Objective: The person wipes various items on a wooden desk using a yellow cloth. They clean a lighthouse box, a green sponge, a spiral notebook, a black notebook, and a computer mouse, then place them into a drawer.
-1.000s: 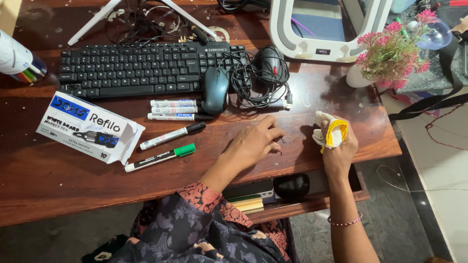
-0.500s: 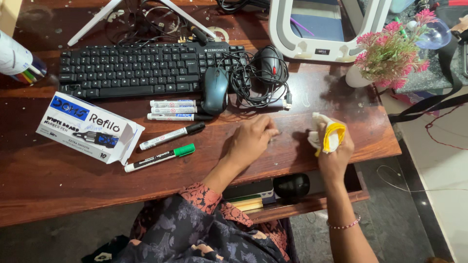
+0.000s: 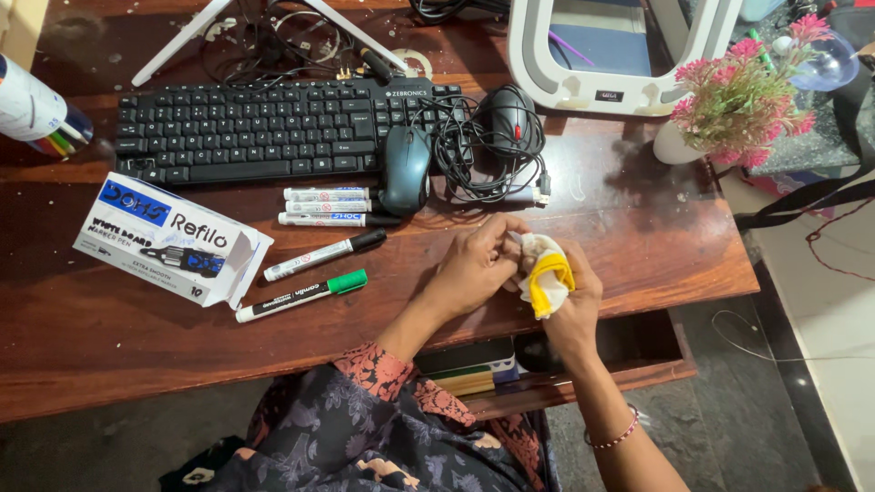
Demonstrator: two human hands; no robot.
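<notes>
Our hands meet now mid-frame: right hand [image 3: 574,296] grips the yellow-white cloth [image 3: 545,276], having slid left over the desk [image 3: 638,246]; left hand [image 3: 474,264] pinches its edge, so wiping pauses.

Left hand [image 3: 476,264]: forearm entering from 7 o'clock, palm down, fingers curled, tips pointing toward 2 o'clock and meeting the right hand. Right hand [image 3: 572,296]: forearm rising from 5 o'clock, beaded bracelet at wrist, fingers closed in a fist, knuckles toward 11 o'clock.
</notes>
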